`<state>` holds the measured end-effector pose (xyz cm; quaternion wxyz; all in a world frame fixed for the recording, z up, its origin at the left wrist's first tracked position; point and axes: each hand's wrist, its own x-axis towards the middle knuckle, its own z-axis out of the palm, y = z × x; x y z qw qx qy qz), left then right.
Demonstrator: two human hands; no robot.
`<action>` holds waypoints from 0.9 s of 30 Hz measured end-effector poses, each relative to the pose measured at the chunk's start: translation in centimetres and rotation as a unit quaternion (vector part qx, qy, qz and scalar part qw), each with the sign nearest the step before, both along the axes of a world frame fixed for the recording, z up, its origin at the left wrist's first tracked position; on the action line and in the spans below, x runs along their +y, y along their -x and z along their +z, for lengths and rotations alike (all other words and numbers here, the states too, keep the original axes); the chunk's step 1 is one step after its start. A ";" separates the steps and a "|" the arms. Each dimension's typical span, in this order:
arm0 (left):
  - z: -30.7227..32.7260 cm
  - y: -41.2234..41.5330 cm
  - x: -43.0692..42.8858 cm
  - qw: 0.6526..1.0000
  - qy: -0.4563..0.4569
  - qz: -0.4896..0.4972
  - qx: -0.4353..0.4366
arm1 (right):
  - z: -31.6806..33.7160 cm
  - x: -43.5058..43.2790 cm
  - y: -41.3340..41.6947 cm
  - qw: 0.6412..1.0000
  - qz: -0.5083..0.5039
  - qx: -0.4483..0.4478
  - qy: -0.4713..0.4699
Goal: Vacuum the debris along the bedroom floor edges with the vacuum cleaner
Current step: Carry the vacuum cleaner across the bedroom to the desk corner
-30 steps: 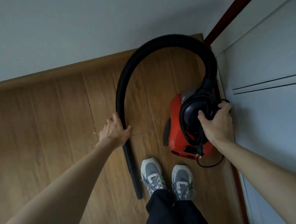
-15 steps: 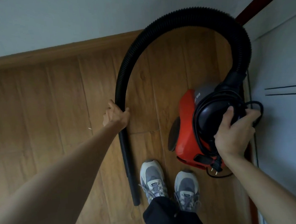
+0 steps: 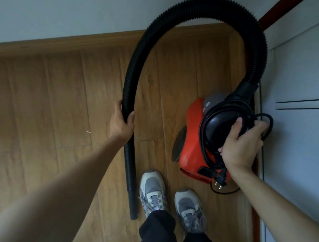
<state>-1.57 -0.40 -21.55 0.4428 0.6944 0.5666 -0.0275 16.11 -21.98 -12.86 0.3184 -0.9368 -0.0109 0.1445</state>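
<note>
A small red vacuum cleaner point(image 3: 191, 143) with a black top hangs above the wooden floor at the right. My right hand point(image 3: 240, 145) grips its black top, fingers curled over the coiled power cord point(image 3: 206, 133). The cord's plug point(image 3: 221, 180) dangles below the body. A ribbed black hose point(image 3: 194, 8) arches up from the vacuum and comes down on the left. My left hand point(image 3: 120, 125) grips the hose where it meets the straight black nozzle tube point(image 3: 131, 188), whose tip sits by my left shoe.
My two grey shoes point(image 3: 152, 188) stand on the wooden floor point(image 3: 42, 109). A wooden skirting board point(image 3: 57, 44) runs under the pale wall ahead. White cupboard panels point(image 3: 296, 149) close in on the right. A tiny pale speck point(image 3: 88, 132) lies on the floor to the left.
The vacuum and hose arch have come up nearer to me, now larger in view. My right hand has shifted lower on the vacuum's black top. My left hand keeps its grip.
</note>
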 end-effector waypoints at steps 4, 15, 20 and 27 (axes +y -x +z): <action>2.6 1.2 -0.8 1.000 -0.020 0.014 -0.017 | 1.1 0.4 -0.1 0.999 -0.003 0.050 0.020; 16.2 5.2 -0.2 0.993 -0.026 0.113 -0.005 | 12.5 3.7 0.9 0.988 0.142 0.037 0.049; 22.7 6.1 1.5 0.989 -0.062 0.132 0.023 | 18.6 5.8 1.4 0.978 0.207 0.028 0.032; 29.7 9.1 1.4 0.983 -0.051 0.173 0.022 | 25.7 7.7 2.6 0.966 0.256 0.006 0.016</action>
